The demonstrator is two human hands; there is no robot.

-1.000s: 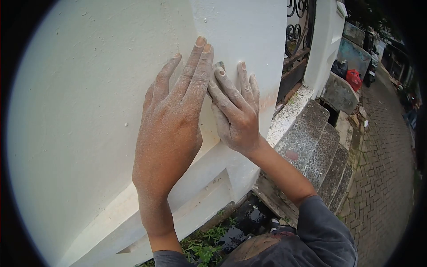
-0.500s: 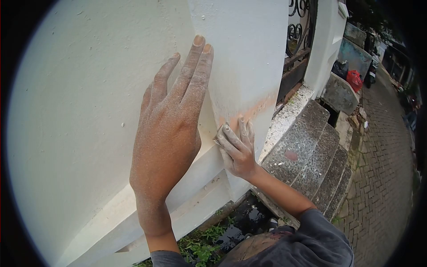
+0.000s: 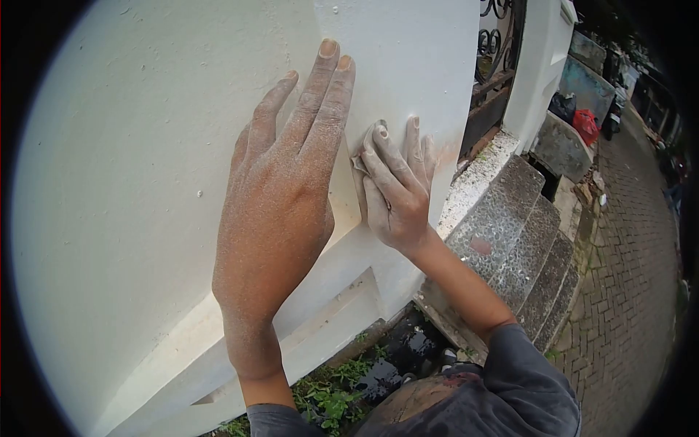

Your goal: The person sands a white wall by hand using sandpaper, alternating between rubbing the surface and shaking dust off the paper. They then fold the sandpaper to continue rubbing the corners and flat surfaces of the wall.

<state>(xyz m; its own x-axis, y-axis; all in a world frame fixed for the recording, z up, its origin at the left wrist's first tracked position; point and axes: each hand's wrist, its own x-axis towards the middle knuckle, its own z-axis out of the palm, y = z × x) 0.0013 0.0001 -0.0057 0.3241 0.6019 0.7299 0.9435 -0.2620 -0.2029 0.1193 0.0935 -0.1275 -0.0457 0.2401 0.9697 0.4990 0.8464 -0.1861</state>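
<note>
My left hand, coated in pale dust, lies against the white wall with its fingers stretched out and nothing in it. To its right, my right hand presses a small folded piece of sandpaper to the face beyond the wall's corner. Only the greyish edges of the sandpaper show beside the thumb and above the fingertips; the palm and fingers cover the rest. Dust whitens the fingers of this hand too.
Below the hands, a moulded ledge runs along the wall. Green weeds and dark wet ground lie at its foot. On the right are stone steps, a dark metal gate, a red bag and a paved lane.
My right hand has slid up the wall with the sandpaper, over the part above the orange-tinted streak. My left hand stays nearly in place.
</note>
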